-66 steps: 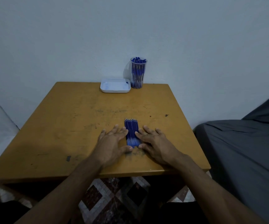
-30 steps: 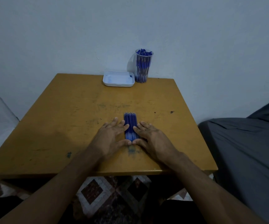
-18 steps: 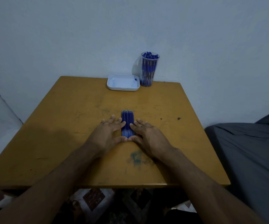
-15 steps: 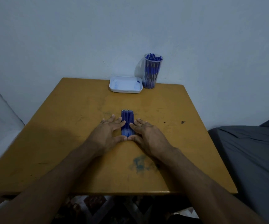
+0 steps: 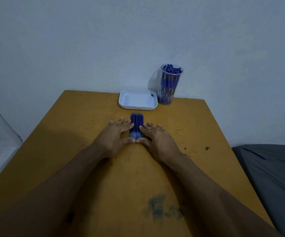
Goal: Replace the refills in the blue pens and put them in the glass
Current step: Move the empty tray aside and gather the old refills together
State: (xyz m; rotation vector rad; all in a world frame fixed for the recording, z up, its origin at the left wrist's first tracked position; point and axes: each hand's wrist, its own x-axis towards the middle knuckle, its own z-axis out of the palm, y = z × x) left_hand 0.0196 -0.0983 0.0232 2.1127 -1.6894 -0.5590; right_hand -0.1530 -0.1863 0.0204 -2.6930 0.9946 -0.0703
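A flat row of several blue refills (image 5: pixel 136 122) lies on the yellow table (image 5: pixel 70 134), tips pointing away from me. My left hand (image 5: pixel 115 136) lies flat on the table against the row's left side, fingers straight. My right hand (image 5: pixel 157 138) lies flat against the right side, and both thumbs touch the row's near end. A clear glass (image 5: pixel 170 84) full of blue pens stands at the table's far edge by the wall.
A shallow white tray (image 5: pixel 138 101) sits just left of the glass, close beyond the refills. A blue ink smear (image 5: pixel 162 209) marks the near table. A grey fabric surface (image 5: pixel 271 168) lies to the right of the table. The wall rises right behind.
Both hands have slid the row of refills away from me, from near the table's front edge toward the tray. The row has become tighter between my hands.
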